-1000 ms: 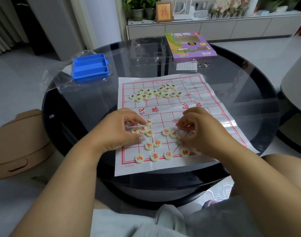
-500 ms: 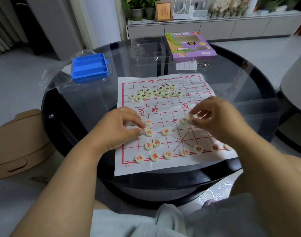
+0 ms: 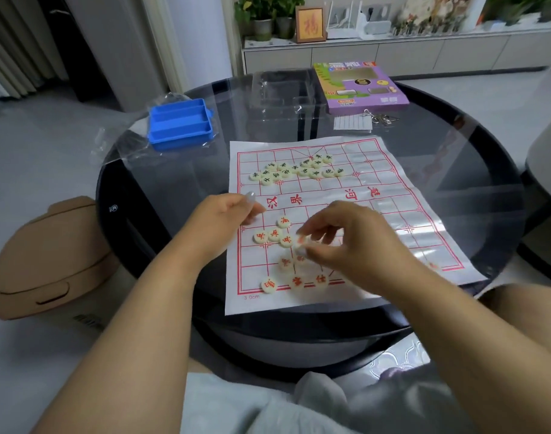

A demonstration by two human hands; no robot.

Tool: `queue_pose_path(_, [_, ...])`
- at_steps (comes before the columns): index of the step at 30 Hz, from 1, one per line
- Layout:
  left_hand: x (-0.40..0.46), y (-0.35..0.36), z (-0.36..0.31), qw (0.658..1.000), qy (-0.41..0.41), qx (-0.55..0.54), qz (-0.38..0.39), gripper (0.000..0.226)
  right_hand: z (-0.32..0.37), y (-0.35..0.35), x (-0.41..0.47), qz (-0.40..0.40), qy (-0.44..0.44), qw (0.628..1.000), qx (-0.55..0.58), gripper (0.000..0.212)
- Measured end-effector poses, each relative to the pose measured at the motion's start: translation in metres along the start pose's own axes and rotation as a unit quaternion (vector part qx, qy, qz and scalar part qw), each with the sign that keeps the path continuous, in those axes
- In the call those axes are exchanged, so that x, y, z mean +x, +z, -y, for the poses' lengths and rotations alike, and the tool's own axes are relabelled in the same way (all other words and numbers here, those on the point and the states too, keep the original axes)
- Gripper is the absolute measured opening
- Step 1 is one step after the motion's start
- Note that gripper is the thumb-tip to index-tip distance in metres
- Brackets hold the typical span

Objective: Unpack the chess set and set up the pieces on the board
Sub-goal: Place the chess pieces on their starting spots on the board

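A round dark glass desk (image 3: 456,145) stands on a pale grey floor (image 3: 48,145). Behind it a low white cabinet (image 3: 424,54) carries potted plants (image 3: 268,14) and a framed picture (image 3: 310,23). Curtains (image 3: 14,57) hang far left.

The right half of the paper board (image 3: 402,214) lies bare, open room for a hand. The green-lettered pieces (image 3: 296,169) crowd its upper rows; red-lettered pieces (image 3: 274,235) clutter the lower left. Toward the upper left of the frame a blue tray (image 3: 180,124) blocks the worktop (image 3: 474,170), and a purple box (image 3: 360,84) the far edge.
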State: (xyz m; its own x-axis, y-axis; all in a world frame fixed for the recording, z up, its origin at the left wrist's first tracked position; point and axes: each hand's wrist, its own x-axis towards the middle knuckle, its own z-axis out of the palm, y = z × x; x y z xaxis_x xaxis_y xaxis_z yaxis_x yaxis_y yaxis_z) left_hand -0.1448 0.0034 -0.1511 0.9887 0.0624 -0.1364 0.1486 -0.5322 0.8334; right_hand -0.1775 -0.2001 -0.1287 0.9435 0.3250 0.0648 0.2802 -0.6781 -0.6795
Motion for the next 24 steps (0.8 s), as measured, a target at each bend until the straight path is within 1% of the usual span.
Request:
queue_pose_path(3, [0.000, 0.000, 0.003, 1.000, 0.007, -0.030, -0.004, 0.042, 0.016, 0.031, -0.002, 0.027, -0.060, 0.998, -0.019, 0.021])
queue_pose_path(6, [0.001, -0.002, 0.007, 0.999, 0.019, -0.039, -0.007, 0.046, 0.019, 0.053, 0.001, 0.023, -0.111, 0.992, -0.059, 0.019])
queue_pose_path(12, [0.005, -0.002, 0.013, 0.998, 0.038, -0.058, 0.002, 0.045, 0.027, 0.063, 0.005, 0.058, -0.113, 0.985, -0.117, 0.024])
queue_pose_path(18, [0.007, -0.002, 0.015, 0.998, 0.040, -0.053, 0.009, 0.045, 0.032, 0.062, 0.004, 0.071, -0.127, 0.979, -0.141, 0.028])
queue_pose_path(21, [0.007, -0.001, 0.015, 0.999, 0.037, -0.030, 0.008, 0.045, 0.028, 0.050, 0.005, 0.050, -0.110, 0.984, -0.134, 0.029])
queue_pose_path(24, [0.006, 0.001, 0.014, 0.999, 0.040, -0.017, -0.001, 0.041, 0.010, 0.020, 0.015, -0.021, -0.051, 0.993, -0.107, 0.026])
